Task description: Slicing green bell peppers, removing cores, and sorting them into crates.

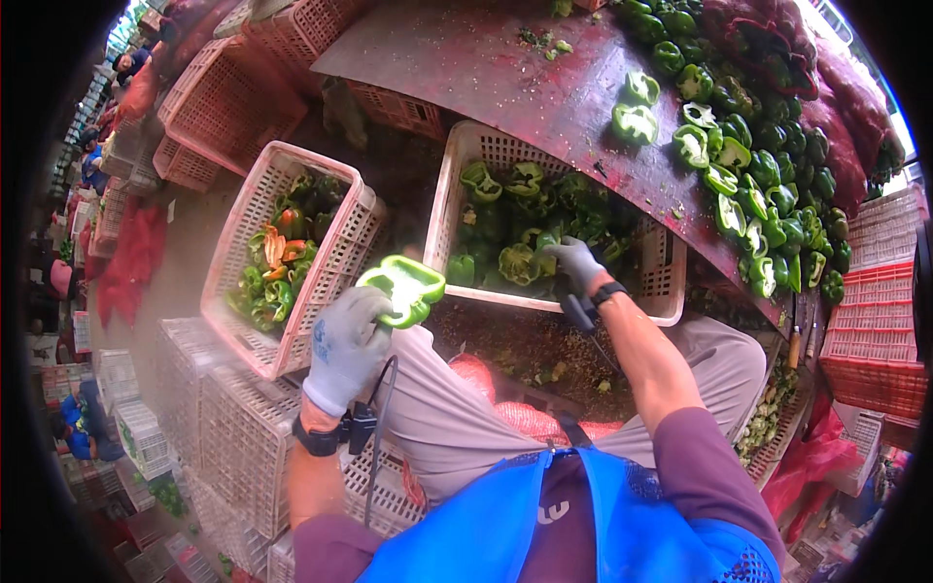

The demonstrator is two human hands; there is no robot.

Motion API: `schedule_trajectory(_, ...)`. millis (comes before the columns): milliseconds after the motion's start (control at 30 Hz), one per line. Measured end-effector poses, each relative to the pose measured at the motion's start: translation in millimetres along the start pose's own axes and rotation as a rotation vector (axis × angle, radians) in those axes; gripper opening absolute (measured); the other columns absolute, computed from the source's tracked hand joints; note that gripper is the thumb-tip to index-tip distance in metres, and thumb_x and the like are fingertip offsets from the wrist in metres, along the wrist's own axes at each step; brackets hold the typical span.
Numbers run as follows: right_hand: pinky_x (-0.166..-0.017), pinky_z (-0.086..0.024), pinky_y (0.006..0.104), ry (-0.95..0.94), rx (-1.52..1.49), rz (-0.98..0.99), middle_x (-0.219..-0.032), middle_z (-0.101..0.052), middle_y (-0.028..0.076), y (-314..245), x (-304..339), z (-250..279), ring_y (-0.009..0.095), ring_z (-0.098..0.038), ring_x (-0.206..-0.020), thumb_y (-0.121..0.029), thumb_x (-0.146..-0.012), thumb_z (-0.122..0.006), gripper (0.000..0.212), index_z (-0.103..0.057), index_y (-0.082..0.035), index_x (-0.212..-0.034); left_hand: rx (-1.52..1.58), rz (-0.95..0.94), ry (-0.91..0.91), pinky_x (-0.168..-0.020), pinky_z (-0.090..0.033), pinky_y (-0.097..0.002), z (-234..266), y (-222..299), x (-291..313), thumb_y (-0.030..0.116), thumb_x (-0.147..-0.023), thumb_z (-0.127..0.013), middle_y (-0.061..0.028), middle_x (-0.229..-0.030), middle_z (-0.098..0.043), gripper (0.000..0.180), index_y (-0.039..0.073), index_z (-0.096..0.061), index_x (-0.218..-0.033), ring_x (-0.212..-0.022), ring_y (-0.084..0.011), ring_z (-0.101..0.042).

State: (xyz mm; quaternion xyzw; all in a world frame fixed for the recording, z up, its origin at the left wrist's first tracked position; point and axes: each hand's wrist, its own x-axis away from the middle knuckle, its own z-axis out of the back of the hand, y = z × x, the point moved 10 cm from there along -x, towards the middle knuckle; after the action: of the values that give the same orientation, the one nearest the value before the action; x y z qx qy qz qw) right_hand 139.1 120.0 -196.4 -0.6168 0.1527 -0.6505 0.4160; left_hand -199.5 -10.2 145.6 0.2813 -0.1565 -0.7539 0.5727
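My left hand [348, 340], in a grey-white glove, grips a halved green bell pepper [408, 289] with its pale hollow inside showing. It holds the half up between two crates. My right hand [577, 264], gloved in grey, is over the pink-white crate [445, 209] in front of me. Its fingers are bent together against the green bell peppers [520, 263] there, many of them cut open. Whether a piece is pinched in those fingers is hidden. Dark bands are strapped round both wrists.
Left stands a tilted crate [225, 233] of green and orange pepper pieces. Beyond the front crate a stained metal table [466, 73] carries a heap of green peppers [768, 199], some halved, and red mesh sacks [846, 107]. Stacked crates [238, 437] flank my left leg; a knife [795, 340] is at right.
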Motion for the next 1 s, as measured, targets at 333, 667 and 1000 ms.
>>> schedule_trajectory(333, -0.12, -0.035, 0.0572, -0.836, -1.429, 0.39, -0.153, -0.052, 0.02, -157.3, 209.9, -51.8, 0.038, -0.051, -0.139, -0.039, -0.094, -0.058, 0.068, -0.047, -0.002, -0.151, 0.088, 0.042, 0.04, -0.084, -0.056, -0.0399, -24.4, 6.8, 13.9, -0.004, -0.074, -0.068, -0.0131, -0.102, -0.07, 0.024, 0.007, -0.067, -0.096, -0.095, -0.0338, -0.069)
schedule_trajectory(667, -0.119, -0.038, 0.0531, -0.893, -1.591, 0.233, -0.147, -0.057, 0.017, -161.7, 261.5, -71.6, 0.036, -0.053, -0.136, -0.037, -0.102, -0.056, 0.054, -0.053, -0.005, -0.145, 0.093, 0.012, -0.038, -0.086, -0.055, -0.0384, -57.6, 40.6, 17.8, -0.005, -0.074, -0.067, -0.0141, -0.101, -0.071, 0.025, 0.004, -0.069, -0.097, -0.095, -0.0327, -0.07)
schedule_trajectory(1000, -0.113, -0.042, 0.0547, -0.707, -1.664, 0.186, -0.137, -0.064, 0.012, -134.1, 249.1, -71.4, 0.033, -0.057, -0.131, -0.036, -0.108, -0.052, 0.04, -0.06, -0.01, -0.137, 0.054, 0.012, -0.078, -0.083, -0.056, -0.0397, -84.5, 56.4, 18.1, -0.001, -0.075, -0.064, -0.0139, -0.102, -0.071, 0.025, 0.006, -0.069, -0.099, -0.094, -0.0325, -0.07)
